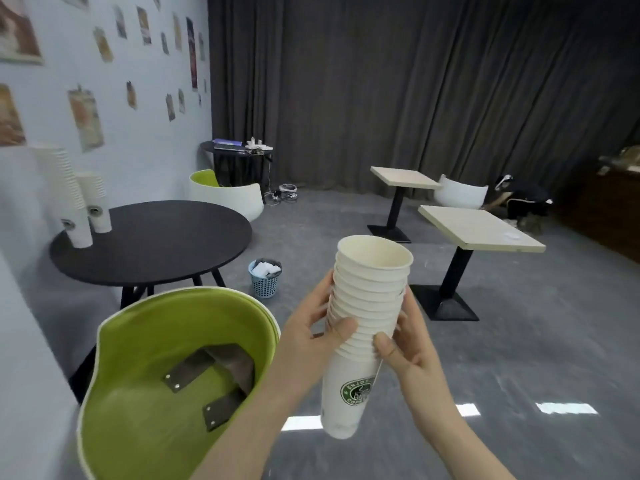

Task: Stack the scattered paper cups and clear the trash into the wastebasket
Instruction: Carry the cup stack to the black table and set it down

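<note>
Just below the centre of the frame, both hands are holding a nested stack of paper cups [367,317] up in the air, tilted slightly with its open mouth towards the upper middle. The left hand [311,327] is wrapping it from the left, thumb pressing across the front of the rims; the right hand [405,344] is closing on it from the right, thumb on the front and fingers curling behind. Neither hand is gripping anything else.

To my reading, the stacking step is nearing its end for this batch: the cups are seated one inside another and the hands seem to be squaring them up. Two taller cup stacks [74,199] are already standing at the left edge of the frame, on the round black table [166,244]. The blue wastebasket [265,278] is sitting on the floor just right of that table, in the middle of the frame, with white paper showing inside it.

A small pale scrap [512,234] is lying on the nearer square table [478,230] at the right; it is too blurred to name, though it may be remaining trash.

The next move is probably calling for carrying the stack left to the black table and setting it down upright, keeping the tall column from toppling, then collecting that scrap for the basket
</note>
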{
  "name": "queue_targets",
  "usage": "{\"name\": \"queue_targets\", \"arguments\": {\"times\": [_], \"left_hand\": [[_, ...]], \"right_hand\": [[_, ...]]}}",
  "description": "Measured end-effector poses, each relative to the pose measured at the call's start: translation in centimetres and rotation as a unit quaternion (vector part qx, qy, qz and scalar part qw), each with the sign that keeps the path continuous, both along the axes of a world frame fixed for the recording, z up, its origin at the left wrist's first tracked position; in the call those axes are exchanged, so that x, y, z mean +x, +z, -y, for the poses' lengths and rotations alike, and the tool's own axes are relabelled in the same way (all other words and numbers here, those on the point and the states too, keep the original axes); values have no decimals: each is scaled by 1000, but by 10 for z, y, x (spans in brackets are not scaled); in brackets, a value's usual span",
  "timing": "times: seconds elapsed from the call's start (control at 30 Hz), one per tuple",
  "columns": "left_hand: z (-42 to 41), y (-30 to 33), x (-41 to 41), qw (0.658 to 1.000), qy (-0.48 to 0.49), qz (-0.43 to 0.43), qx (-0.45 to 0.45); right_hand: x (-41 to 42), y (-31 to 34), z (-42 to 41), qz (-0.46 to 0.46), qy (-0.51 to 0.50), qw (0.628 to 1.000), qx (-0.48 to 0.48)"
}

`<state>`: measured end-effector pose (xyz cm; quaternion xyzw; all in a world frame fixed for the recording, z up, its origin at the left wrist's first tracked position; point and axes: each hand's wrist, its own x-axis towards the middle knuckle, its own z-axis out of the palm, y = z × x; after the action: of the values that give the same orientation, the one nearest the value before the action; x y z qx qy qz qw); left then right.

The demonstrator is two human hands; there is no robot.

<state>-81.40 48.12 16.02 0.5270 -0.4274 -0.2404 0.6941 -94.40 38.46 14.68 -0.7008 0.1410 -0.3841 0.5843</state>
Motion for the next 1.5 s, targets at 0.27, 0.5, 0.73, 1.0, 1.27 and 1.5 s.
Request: {"name": "queue_targets", "arguments": {"times": [0.27,0.5,0.73,1.0,1.27,1.5], "left_hand": [[168,-18,52,994,106,-32,-10],[286,-34,131,983,169,-74,-14],[373,-31,262,974,214,-74,-5],[437,-14,411,954,295,-57,-7],[486,-30,548,912,409,-37,4],[513,-34,651,844,534,-54,-1]], "right_hand": [[70,1,186,-23,58,996,-63],[168,-13,312,-40,107,992,-53],[312,-18,409,-37,152,987,-26],[481,-3,483,-30,226,974,-22],[652,-17,544,-12,330,943,-48],[803,-18,579,-22,463,883,-70]]}}
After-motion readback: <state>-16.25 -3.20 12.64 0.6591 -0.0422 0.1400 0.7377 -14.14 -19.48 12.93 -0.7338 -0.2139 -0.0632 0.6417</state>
